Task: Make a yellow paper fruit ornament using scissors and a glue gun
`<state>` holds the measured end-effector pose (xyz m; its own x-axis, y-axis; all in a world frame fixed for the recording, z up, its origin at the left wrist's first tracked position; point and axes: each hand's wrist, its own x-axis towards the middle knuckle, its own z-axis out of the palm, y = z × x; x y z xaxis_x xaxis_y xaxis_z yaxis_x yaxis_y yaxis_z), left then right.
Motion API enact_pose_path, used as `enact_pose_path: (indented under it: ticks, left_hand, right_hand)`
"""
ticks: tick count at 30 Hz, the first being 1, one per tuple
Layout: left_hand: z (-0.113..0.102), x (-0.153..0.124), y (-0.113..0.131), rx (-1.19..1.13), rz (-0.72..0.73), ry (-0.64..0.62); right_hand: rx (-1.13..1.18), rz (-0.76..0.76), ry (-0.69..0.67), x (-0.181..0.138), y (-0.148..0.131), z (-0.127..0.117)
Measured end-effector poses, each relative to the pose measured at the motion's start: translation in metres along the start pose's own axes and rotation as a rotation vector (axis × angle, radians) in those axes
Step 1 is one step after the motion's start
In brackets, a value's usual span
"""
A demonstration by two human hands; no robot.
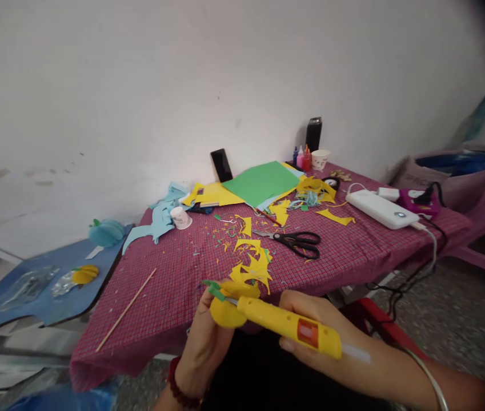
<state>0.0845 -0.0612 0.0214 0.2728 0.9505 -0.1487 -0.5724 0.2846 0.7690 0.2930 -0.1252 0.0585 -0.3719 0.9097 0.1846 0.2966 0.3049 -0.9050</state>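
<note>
My right hand (311, 319) is wrapped round a yellow hot glue gun (276, 321), with a clear glue stick (356, 354) poking out of its back end. Its metal nozzle points left and meets a yellow paper pumpkin (227, 315) with a green paper stem (213, 288). Closed fingers of my left hand (204, 337) hold this pumpkin at its left side, just off the table's front edge. Whether the nozzle touches the stem or only the paper beside it, I cannot tell. Cut yellow paper scraps (253, 265) lie right behind the pumpkin.
Black-handled scissors (297, 242) and a wooden stick (126, 308) lie on the checked tablecloth (139, 337). Green paper (263, 182), a phone (221, 165) and a paper cup (181, 218) stand farther back. A white power bank (383, 209) with cables is at right. Another yellow pumpkin (85, 274) sits left.
</note>
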Motion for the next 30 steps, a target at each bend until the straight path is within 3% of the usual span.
enact_pose_path:
  ticks: [5, 30]
  left_hand:
    - [-0.002, -0.002, 0.003, 0.054, 0.011, 0.037]
    - [0.004, -0.001, 0.019, -0.156, 0.128, 0.05]
  right_hand:
    - [-0.009, 0.022, -0.01, 0.001, 0.0, 0.001]
    - [-0.132, 0.002, -0.026, 0.001, 0.007, 0.003]
